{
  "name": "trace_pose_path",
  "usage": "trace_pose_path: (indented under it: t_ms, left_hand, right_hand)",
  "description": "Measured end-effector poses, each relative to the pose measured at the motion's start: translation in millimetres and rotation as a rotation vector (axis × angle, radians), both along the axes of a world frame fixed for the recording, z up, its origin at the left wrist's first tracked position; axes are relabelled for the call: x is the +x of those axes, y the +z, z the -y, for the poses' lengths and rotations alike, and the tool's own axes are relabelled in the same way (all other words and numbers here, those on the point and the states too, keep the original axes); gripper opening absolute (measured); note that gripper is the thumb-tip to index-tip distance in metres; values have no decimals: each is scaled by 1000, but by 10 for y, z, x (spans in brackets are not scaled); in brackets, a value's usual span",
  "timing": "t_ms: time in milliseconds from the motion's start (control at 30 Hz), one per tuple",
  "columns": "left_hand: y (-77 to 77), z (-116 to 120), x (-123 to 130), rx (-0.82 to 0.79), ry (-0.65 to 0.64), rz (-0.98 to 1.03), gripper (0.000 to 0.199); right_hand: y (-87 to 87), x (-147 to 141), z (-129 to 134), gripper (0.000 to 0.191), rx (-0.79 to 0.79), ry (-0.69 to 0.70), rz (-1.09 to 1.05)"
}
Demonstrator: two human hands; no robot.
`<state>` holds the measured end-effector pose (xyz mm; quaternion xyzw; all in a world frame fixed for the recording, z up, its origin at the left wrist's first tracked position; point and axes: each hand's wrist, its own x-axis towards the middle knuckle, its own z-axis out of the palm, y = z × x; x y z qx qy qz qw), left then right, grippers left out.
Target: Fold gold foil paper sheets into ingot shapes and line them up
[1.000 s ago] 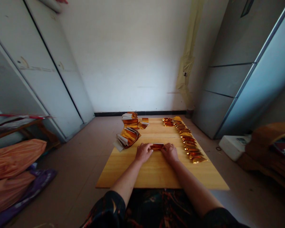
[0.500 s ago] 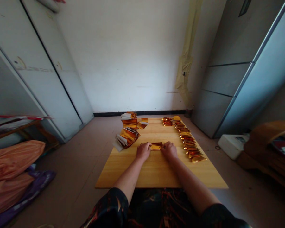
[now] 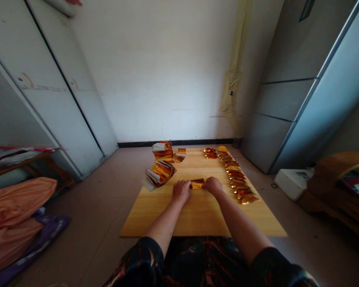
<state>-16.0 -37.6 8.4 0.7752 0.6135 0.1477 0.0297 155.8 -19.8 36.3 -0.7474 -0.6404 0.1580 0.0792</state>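
Between my hands, at the middle of the wooden board (image 3: 197, 219), lies a small sheet of gold foil paper (image 3: 198, 183), partly folded. My left hand (image 3: 182, 190) has its fingers closed on the sheet's left end. At the right end, my right hand (image 3: 213, 185) pinches the sheet with fingers and thumb together. Stacks of loose gold foil paper (image 3: 163, 172) with pale backs lie beyond my left hand. To the right of my right hand runs a row of folded gold foil pieces (image 3: 238, 181), overlapping one another.
A grey refrigerator (image 3: 281, 95) stands at the right, near a white box (image 3: 291, 183) and a wooden seat (image 3: 332, 191). White cabinets (image 3: 54, 87) line the left side. Orange and purple bags (image 3: 20, 203) lie on the floor at left. A white wall (image 3: 161, 79) closes the far side.
My right hand has shifted slightly along the sheet's right end, its wrist a little further away. My left hand has moved very little, and the sheet stays between them.
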Motion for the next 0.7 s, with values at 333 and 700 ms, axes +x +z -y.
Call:
trace_pose_path:
  t_ms: [333,700]
  left_hand:
    - [-11,52,10,124,-62,-46,24]
    - [72,77,46,94,-242,-229,27]
  right_hand:
    - [-75,0,-19,32,100,9,22]
    - [-42,-150,120,30,119,205,98]
